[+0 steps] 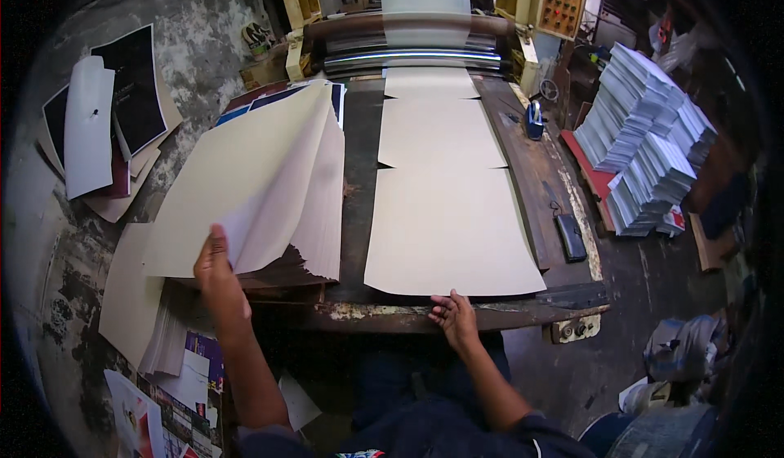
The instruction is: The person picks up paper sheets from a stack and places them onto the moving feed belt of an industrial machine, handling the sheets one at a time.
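My left hand [217, 272] is closed on the near edge of a large cream paper sheet [237, 180], whose right side curls up off the stack of sheets [322, 205] under it. Most of its fingers are hidden by the sheet. My right hand [456, 317] is at the front edge of the machine table, fingers spread and holding nothing, with fingertips close to the near edge of another cream sheet [449, 233]. That sheet lies flat in a column with two more sheets [441, 131] running up to the rollers [412, 59].
A control panel [563, 0] stands at the back right. Stacks of white paper [641, 123] rest on the right. On the table's right side lie a black case [570, 237] and a blue object [534, 120]. Printed sheets [135, 90] lie on the floor at left.
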`<move>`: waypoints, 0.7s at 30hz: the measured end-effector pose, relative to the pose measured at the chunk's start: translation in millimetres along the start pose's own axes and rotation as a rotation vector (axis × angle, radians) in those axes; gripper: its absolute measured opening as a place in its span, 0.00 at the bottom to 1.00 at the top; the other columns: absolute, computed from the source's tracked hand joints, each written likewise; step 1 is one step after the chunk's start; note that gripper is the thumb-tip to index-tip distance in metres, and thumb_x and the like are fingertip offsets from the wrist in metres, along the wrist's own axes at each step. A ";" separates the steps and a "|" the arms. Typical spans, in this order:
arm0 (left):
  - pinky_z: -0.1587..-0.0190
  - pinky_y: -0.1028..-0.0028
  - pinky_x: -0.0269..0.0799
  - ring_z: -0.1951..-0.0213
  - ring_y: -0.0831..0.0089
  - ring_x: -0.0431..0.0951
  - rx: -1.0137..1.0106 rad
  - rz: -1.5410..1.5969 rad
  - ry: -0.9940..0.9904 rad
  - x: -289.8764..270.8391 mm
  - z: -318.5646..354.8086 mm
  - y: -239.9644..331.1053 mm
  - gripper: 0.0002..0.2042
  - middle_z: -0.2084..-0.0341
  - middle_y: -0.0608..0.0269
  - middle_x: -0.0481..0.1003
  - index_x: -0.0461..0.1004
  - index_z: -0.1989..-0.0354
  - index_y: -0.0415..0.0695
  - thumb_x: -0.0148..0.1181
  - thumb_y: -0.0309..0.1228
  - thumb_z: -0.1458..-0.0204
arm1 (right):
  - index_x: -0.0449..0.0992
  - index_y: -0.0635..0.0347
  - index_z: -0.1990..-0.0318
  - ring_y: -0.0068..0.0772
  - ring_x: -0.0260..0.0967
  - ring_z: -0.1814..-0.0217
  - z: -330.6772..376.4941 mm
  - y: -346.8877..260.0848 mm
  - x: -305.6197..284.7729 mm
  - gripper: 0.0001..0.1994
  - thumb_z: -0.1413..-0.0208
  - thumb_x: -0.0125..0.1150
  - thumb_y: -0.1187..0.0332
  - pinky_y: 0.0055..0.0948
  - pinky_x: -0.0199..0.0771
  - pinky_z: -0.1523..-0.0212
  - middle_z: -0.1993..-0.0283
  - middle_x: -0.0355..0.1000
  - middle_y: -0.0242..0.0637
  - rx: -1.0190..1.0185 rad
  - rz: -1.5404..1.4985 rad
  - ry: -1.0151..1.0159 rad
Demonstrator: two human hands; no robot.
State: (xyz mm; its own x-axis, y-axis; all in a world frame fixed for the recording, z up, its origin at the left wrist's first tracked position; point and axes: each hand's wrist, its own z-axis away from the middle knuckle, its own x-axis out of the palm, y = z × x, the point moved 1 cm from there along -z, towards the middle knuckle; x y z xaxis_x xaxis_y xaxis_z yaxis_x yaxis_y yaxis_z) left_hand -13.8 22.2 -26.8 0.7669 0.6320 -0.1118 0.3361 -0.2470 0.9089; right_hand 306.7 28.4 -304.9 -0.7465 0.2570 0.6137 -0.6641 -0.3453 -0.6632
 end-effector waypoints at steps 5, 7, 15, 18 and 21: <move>0.42 0.67 0.61 0.55 0.67 0.74 0.183 -0.030 -0.026 -2.9 20.3 7.7 0.17 0.61 0.54 0.78 0.77 0.59 0.37 0.50 0.40 0.38 | 0.53 0.55 0.37 0.30 0.69 0.62 9.9 -8.4 1.6 0.25 0.37 0.47 0.55 0.37 0.75 0.60 0.46 0.68 0.44 0.013 -0.100 0.135; 0.39 0.59 0.55 0.55 0.62 0.78 0.485 -0.231 -0.204 3.0 28.8 27.4 0.14 0.68 0.58 0.81 0.79 0.68 0.43 0.50 0.38 0.39 | 0.51 0.56 0.35 0.31 0.69 0.61 23.2 -29.3 9.9 0.28 0.38 0.48 0.55 0.37 0.76 0.60 0.45 0.66 0.45 0.025 -0.121 0.114; 0.32 0.48 0.34 0.47 0.59 0.75 0.757 -0.303 -0.806 13.9 47.2 49.2 0.16 0.73 0.73 0.81 0.81 0.76 0.54 0.63 0.52 0.55 | 0.54 0.65 0.36 0.36 0.70 0.54 68.5 -108.6 45.5 0.37 0.45 0.55 0.48 0.37 0.76 0.54 0.46 0.66 0.49 -0.210 -0.072 -0.615; 0.32 0.47 0.32 0.40 0.59 0.68 0.819 -0.430 -0.792 21.3 56.0 56.7 0.15 0.65 0.72 0.81 0.82 0.73 0.55 0.65 0.52 0.58 | 0.61 0.68 0.43 0.35 0.71 0.56 67.6 -102.3 37.7 0.26 0.46 0.58 0.62 0.32 0.74 0.61 0.53 0.69 0.43 -0.092 0.026 -0.251; 0.33 0.45 0.37 0.36 0.56 0.62 0.794 -0.488 -0.629 7.5 36.6 48.0 0.20 0.52 0.63 0.77 0.81 0.62 0.52 0.66 0.50 0.60 | 0.66 0.67 0.50 0.32 0.71 0.63 60.2 -75.8 9.8 0.19 0.46 0.57 0.65 0.28 0.71 0.67 0.59 0.71 0.40 0.005 -0.015 -0.241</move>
State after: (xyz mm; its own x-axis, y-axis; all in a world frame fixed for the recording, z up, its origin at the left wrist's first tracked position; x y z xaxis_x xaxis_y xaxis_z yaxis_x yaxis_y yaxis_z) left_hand 28.0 -11.8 1.2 0.5224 0.3612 -0.7724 0.7564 -0.6145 0.2242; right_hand 352.2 2.7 -222.8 -0.7047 0.0399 0.7084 -0.6746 -0.3473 -0.6514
